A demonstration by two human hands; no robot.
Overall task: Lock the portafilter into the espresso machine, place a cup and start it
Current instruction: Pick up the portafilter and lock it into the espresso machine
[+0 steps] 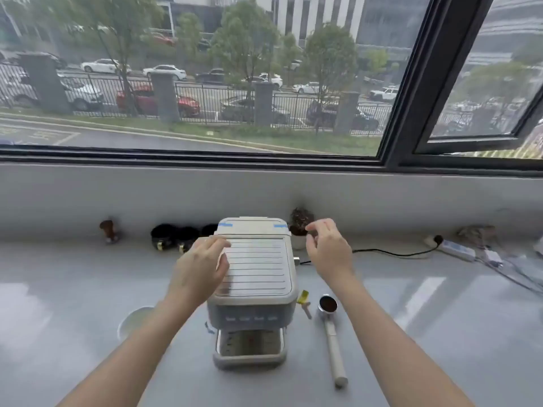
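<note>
A cream espresso machine (258, 277) stands in the middle of the grey counter, its drip tray (249, 358) facing me. The portafilter (331, 327), filled with dark ground coffee, lies on the counter to the machine's right, its long cream handle pointing toward me. A white cup (132, 321) sits left of the machine, partly hidden by my left forearm. My left hand (199, 268) rests on the machine's left top edge, fingers loosely curled. My right hand (327, 248) hovers beside the machine's right rear corner, fingers bent, holding nothing.
Black cups (173, 237) and a wooden tamper (108, 230) line the back wall. A small potted plant (299, 227) stands behind the machine. A power strip (454, 248) and cables lie at the right. The steam wand (304, 302) juts out from the machine's right side.
</note>
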